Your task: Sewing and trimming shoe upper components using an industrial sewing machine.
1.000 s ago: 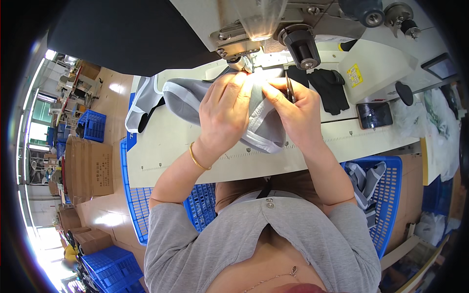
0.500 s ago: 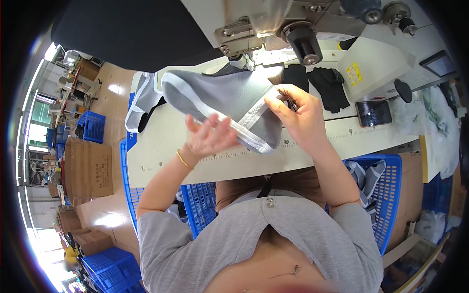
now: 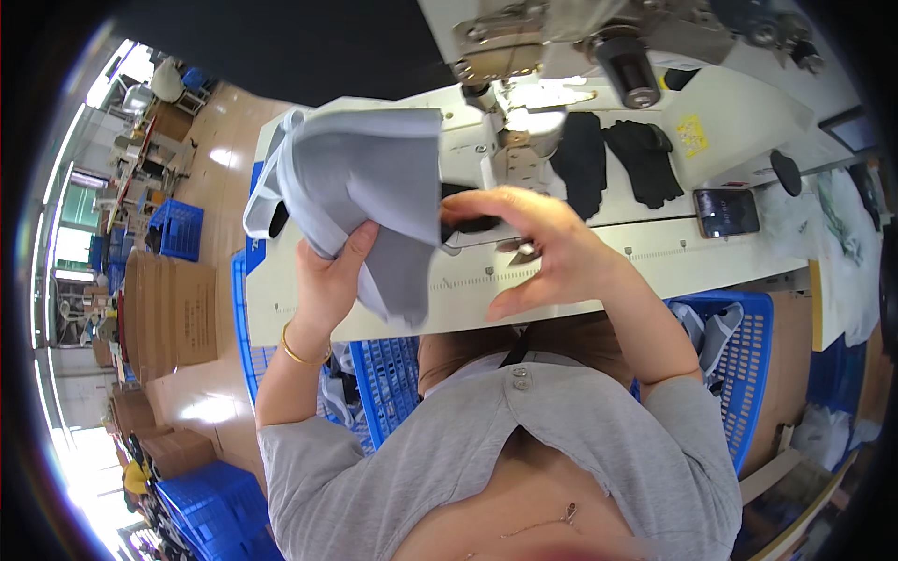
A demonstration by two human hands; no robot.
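Observation:
A grey fabric piece [image 3: 374,173] with pale edging hangs over the left part of the sewing table. Its left edge is pinched between the thumb and fingers of my left hand [image 3: 329,276]. To the right of the cloth is my right hand [image 3: 566,248], thumb and index finger spread apart and not gripping the cloth. Against its palm lies a small metal tool, apparently thread snips [image 3: 524,251], mostly hidden by the fingers. Another grey piece with white edging [image 3: 266,210] lies behind the held one at the table's left end.
The sewing machine head [image 3: 505,47] overhangs the far side. Black gloves [image 3: 644,164] and a phone [image 3: 726,213] lie at the right of the table [image 3: 599,292]. Blue baskets of grey pieces, one at right [image 3: 745,374], stand below its near edge.
The fabric has moved left and turned. My left hand, loose before, has taken hold of its left edge. My right hand has let go of the cloth and lowered slightly, its fingers opening.

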